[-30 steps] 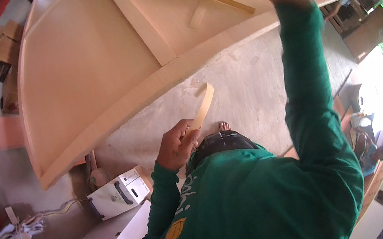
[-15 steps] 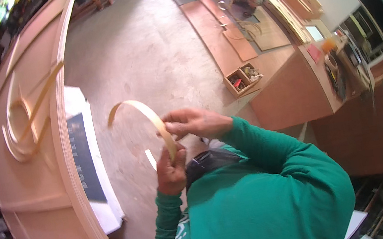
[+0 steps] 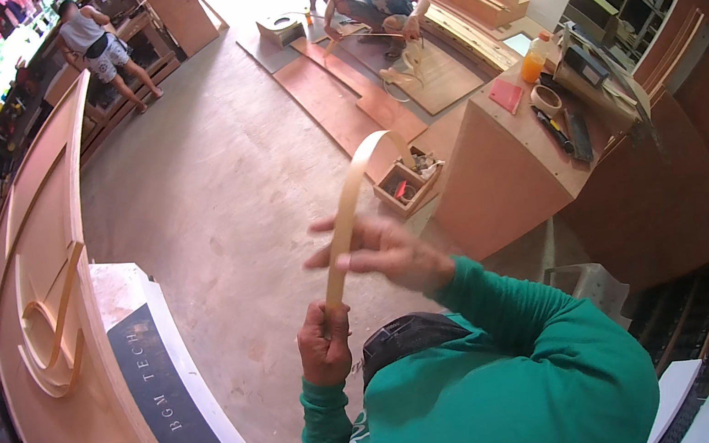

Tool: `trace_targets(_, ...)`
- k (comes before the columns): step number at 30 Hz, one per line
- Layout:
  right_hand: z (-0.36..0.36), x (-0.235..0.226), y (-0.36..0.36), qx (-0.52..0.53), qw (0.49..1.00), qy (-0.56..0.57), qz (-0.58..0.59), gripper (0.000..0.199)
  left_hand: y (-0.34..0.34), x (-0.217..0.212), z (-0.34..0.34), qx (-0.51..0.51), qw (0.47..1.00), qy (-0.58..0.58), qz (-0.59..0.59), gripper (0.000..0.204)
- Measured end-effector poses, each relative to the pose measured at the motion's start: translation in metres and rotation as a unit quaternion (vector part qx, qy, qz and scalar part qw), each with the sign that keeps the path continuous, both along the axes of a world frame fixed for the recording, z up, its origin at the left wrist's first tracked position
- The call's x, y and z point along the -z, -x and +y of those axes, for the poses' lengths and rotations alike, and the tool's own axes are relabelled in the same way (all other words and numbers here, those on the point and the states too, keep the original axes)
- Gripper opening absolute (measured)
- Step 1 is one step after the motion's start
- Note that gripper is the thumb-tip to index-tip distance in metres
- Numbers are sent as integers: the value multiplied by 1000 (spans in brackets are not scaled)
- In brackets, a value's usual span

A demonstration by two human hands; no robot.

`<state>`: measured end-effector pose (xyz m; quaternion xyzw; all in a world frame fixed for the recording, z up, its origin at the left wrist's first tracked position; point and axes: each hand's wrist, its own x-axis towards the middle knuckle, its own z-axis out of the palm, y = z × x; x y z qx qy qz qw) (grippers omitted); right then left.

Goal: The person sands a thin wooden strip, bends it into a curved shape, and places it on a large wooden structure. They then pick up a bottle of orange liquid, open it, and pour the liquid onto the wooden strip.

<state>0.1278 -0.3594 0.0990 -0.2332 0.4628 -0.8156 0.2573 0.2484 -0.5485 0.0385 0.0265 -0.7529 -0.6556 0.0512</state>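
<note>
A thin, pale, flexible strip [image 3: 348, 195], like wood edge banding, rises from my left hand and curls over to the right at its top. My left hand [image 3: 325, 345] is closed around its lower end, thumb pressed against it. My right hand [image 3: 389, 253] is at the middle of the strip, fingers stretched and spread behind it. Its thumb lies at the strip's front edge, and slight blur hides how firmly it touches.
At left stands a long wooden panel [image 3: 83, 441] with curled strips [image 3: 44, 340] on it. Beside it is a white board with a dark panel [image 3: 156, 373]. At right, a wooden cabinet [image 3: 494, 162] holds tools and a bottle [image 3: 536, 58]. Ahead, a person [image 3: 375, 0] crouches near a parts box [image 3: 405, 186].
The strip has swung from curving left to standing taller and curving right. My right hand has gone from pinching it to spread fingers. My view has shifted, showing more of the room.
</note>
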Motion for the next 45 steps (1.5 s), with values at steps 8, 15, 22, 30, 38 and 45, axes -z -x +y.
trace_targets(8, 68, -15, 8, -51, 990, -103, 86, 58, 41, -31, 110, 1, 993, -116, 36, 43)
trace_targets(15, 132, 3, 39, 14, 975, -93, 202, 63, 70, -16, 187, 1, 994, -84, 72, 47)
trace_targets(22, 163, 6, 65, -5, 982, -29, 185, 75, 98, -18, 247, -86, 981, -131, 112, 43)
trace_targets(30, 147, -8, 92, 33, 997, 62, 20, 79, 108, -31, 219, -15, 991, -133, -23, 24)
trace_targets(38, 57, 15, 76, 45, 993, 56, 93, 78, 108, -23, 141, -17, 978, -209, -5, 26)
trace_targets(45, 1, 3, 95, 123, 991, 56, 20, 75, 116, -42, 69, 39, 991, -118, -49, 29)
